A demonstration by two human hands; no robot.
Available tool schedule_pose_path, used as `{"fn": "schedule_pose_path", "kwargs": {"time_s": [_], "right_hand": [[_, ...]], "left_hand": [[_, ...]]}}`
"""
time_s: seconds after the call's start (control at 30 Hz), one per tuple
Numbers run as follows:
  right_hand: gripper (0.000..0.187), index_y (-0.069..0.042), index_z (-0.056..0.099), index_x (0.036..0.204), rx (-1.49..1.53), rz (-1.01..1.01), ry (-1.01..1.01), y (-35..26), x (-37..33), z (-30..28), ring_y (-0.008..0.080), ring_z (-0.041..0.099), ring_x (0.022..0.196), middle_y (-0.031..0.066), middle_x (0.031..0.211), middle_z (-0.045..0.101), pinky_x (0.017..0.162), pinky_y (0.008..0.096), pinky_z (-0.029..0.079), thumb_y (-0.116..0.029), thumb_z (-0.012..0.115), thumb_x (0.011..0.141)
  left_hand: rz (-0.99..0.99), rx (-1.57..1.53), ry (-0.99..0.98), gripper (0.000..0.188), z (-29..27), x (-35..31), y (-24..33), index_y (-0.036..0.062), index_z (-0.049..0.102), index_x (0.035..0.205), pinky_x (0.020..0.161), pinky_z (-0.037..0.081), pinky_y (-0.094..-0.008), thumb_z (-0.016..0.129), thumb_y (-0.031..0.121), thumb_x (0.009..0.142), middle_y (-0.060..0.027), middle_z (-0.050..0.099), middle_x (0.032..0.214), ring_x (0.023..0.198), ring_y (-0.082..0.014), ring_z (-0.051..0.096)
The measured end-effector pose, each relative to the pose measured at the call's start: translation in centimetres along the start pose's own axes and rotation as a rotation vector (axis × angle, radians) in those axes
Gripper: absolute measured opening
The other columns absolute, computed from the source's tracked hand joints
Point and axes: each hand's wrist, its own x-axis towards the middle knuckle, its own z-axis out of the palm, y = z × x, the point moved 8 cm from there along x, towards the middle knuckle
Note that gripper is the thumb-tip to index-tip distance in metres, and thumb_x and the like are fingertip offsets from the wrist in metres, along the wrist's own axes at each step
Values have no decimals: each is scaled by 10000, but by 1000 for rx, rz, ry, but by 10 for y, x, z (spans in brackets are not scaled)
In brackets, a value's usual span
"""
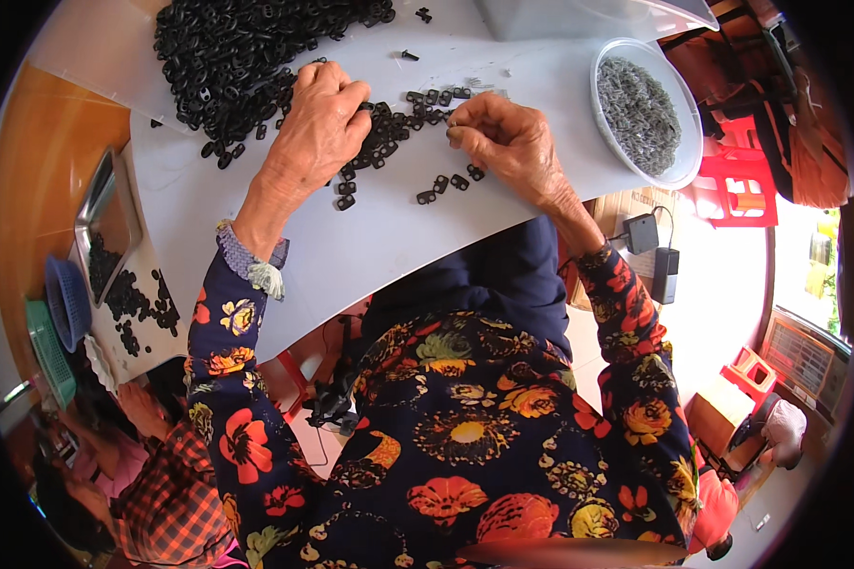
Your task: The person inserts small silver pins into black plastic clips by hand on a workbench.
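My left hand [321,119] is closed beside the edge of a large heap of black plastic pieces [228,62]. A small black plastic piece [364,106] shows at its thumb and fingertips. To the right, my right hand [512,144] is raised just over the table with thumb and forefinger pinched together; what lies between them is too small to make out. Between the hands, loose black two-hole pieces [389,133] are scattered. Several more two-hole pieces [443,184] lie below the right fingertips, and a short row [435,97] lies beyond them.
A round clear tub [605,123] full of tiny greyish parts stands right on the white table [342,261]. Behind it is a translucent bin [579,17]. A metal tray [128,204] and baskets [64,299] are at left. A person in a checked shirt [176,484] sits lower left.
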Motion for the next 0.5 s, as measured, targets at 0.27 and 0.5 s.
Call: {"fn": "schedule_pose_path", "kwargs": {"time_s": [0.27,0.5], "right_hand": [[123,8,614,895,48,10,13,1,2,-1,29,486,570,-30,647,556,531,204,411,-96,665,854],[120,2,613,910,97,-20,18,-3,-1,-7,34,510,627,-23,690,575,563,208,434,-109,642,874]], "left_hand": [[100,-49,32,119,0,7,11,-4,487,841,864,430,-420,589,-17,780,-152,524,927,982,-335,469],[-263,-588,85,88,0,13,10,3,479,888,632,478,-291,564,20,872,-104,555,701,646,-173,548]]}}
